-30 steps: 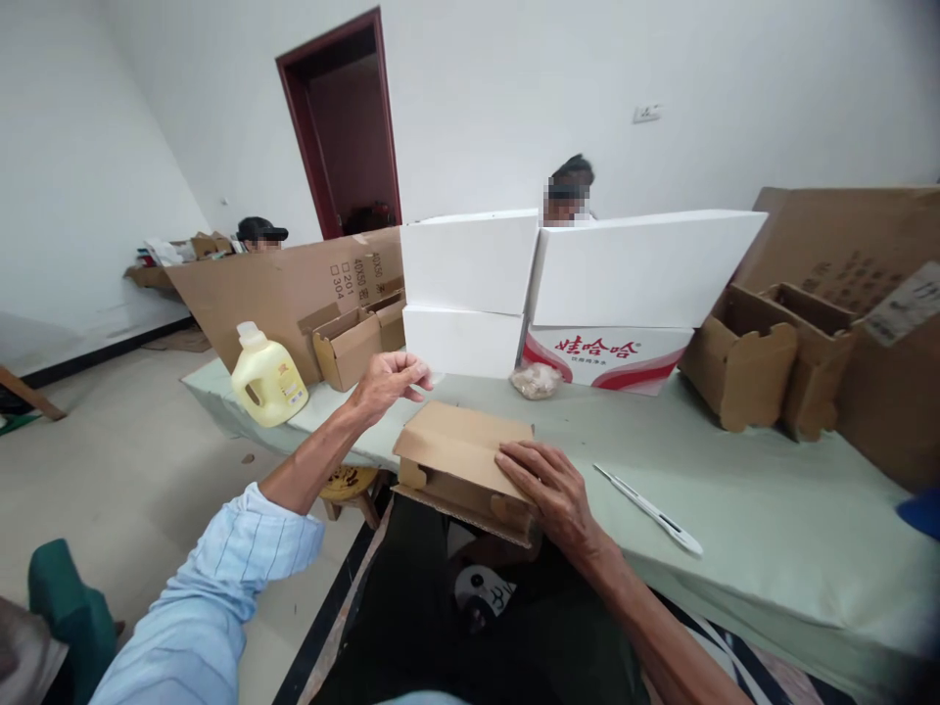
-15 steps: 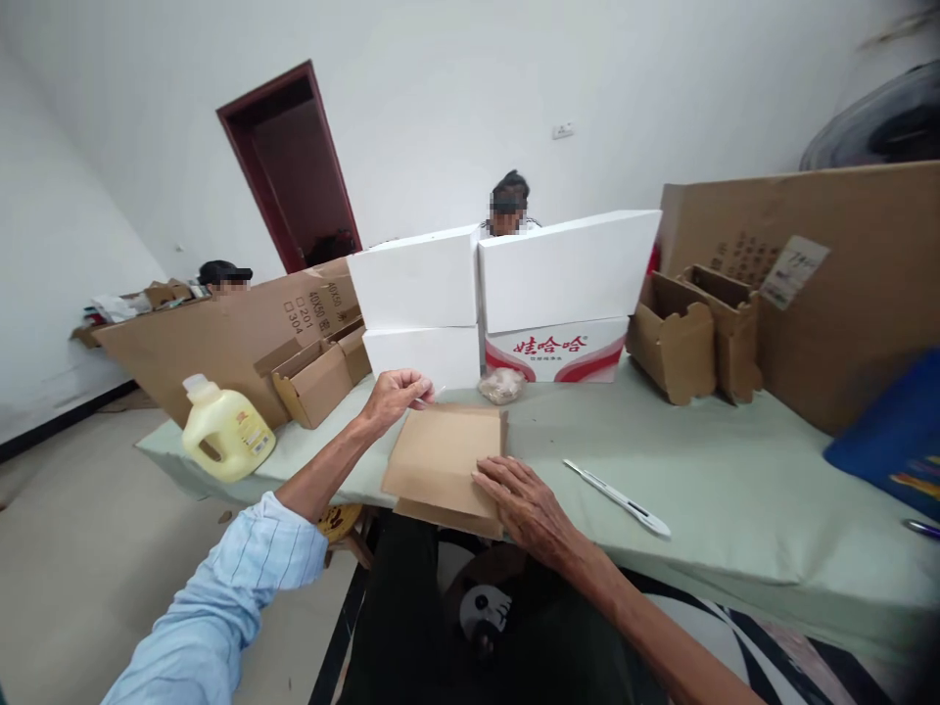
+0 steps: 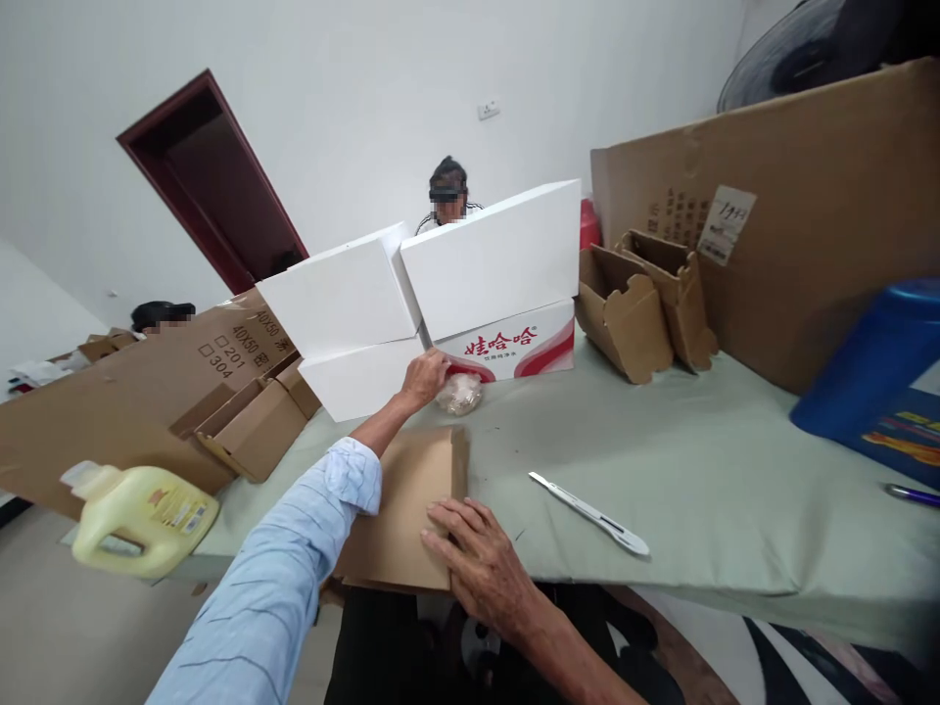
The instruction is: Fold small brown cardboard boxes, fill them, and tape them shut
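A flat piece of folded brown cardboard [image 3: 402,490] lies at the table's front edge. My right hand [image 3: 481,560] rests on its right side, fingers stretched out over the surface. Beyond the cardboard, my left hand [image 3: 426,380] reaches to a crumpled wad of clear plastic [image 3: 461,394]. Its fingers are pinched together at the wad's upper left; what they hold, if anything, is hidden. A white craft knife [image 3: 589,514] lies on the table right of the cardboard.
White boxes [image 3: 492,259] stand stacked ahead. Open cardboard boxes [image 3: 624,313] stand at the right, near a blue container [image 3: 873,362] and a pen [image 3: 913,495]. A yellow jug [image 3: 158,519] is at the left. Two people [image 3: 446,201] sit beyond the cardboard dividers.
My left hand has moved forward from the cardboard's far edge to the plastic wad. A clear strip was in its fingers earlier. My right hand still rests on the cardboard. The view has turned right.
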Tool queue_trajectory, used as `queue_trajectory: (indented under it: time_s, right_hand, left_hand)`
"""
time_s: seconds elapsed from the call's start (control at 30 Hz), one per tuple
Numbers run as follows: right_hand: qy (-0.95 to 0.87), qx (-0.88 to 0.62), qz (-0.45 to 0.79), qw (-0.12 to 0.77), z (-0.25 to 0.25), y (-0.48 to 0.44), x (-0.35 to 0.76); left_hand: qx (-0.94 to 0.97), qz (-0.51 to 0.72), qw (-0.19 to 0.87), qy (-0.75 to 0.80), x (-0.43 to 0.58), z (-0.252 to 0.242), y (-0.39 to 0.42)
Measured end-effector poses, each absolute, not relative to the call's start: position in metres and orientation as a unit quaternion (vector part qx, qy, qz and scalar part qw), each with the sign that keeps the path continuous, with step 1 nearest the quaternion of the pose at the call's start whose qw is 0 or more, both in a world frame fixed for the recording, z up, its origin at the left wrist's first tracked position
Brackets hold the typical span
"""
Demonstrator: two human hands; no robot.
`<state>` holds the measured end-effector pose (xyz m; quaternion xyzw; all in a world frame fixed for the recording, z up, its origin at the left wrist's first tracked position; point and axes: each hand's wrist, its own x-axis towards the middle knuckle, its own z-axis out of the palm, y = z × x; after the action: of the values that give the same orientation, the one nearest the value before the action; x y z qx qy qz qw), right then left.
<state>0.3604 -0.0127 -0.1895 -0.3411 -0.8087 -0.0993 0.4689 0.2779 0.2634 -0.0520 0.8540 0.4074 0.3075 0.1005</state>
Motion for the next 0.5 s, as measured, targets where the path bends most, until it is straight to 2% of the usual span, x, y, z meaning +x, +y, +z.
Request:
queue_trajectory:
  time_s: [0.27,0.5]
  right_hand:
    - [-0.791,-0.338,-0.095,0.501,-0.196,-0.012,0.360]
    - [-0.792,-0.341,-0.070,0.502,-0.200,-0.015,0.361]
  left_hand:
    - [0.900,0.195,0.073,0.384,0.293,-0.109,0.286]
    - [0.920,0.177,0.100,0.334,0.280,-0.122,0.287]
